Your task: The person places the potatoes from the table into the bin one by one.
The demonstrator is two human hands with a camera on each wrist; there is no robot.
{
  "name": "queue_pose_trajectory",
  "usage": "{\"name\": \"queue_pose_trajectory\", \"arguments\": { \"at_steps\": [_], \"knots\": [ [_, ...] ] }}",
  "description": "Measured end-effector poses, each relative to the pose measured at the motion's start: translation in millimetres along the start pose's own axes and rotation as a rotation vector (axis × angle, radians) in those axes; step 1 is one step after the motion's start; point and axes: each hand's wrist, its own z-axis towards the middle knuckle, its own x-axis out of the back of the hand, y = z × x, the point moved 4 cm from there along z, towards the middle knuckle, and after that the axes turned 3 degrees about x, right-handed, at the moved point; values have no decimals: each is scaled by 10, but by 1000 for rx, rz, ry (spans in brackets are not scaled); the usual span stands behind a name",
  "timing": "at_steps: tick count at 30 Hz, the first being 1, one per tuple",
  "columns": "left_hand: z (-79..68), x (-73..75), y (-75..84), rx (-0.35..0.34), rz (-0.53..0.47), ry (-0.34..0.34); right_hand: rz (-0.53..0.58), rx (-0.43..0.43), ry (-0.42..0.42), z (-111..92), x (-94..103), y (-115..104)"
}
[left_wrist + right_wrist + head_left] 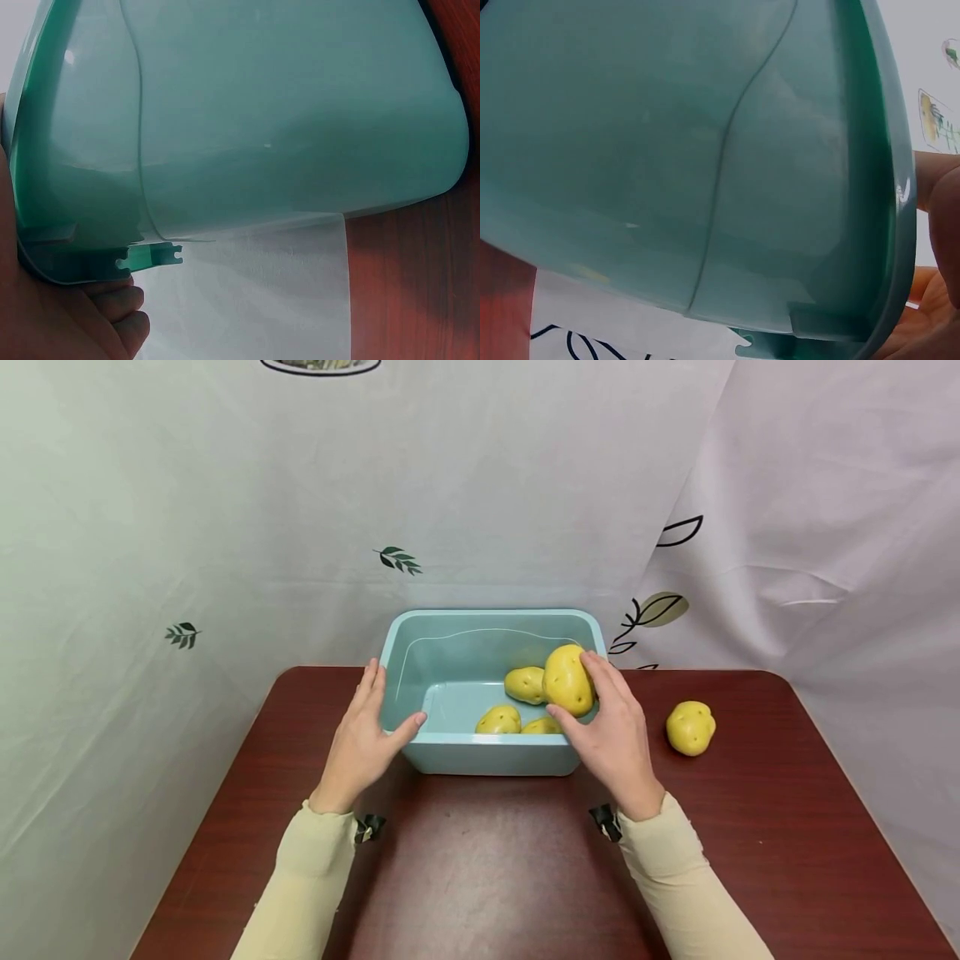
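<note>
A light blue plastic bin [491, 756] stands on the table with several yellow potatoes inside, such as one near the middle [498, 720] and one farther back [524, 685]. My right hand [615, 727] holds another yellow potato [568, 680] between thumb and fingers, over the bin's right side. At the left end, my left hand [363, 743] lies against the bin's rim, fingers straight and thumb spread toward the front corner. The bin's side wall [262, 112] fills most of the left wrist view. In the right wrist view the wall [630, 150] hides the held potato.
One more yellow potato [691, 727] lies on the dark red-brown table [480, 860], right of the bin. Behind the table hangs a pale cloth [487, 485] with leaf prints, close to the bin's back.
</note>
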Motion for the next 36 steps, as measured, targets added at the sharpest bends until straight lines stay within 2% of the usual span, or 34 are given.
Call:
{"name": "queue_pose_trajectory", "arguments": {
  "at_steps": [5, 20, 30, 36],
  "knots": [
    [-7, 0, 2, 0, -1, -3, -46, 23, -18, -15, -37, -3],
    [-6, -2, -5, -11, 0, 11, -73, 31, -63, -40, -66, -20],
    [-3, -14, -14, -6, -2, 9, 9, 34, 45, -75, 15, 54],
    [0, -18, -23, -10, -1, 17, 10, 7, 83, -95, 120, 136]
  ]
}}
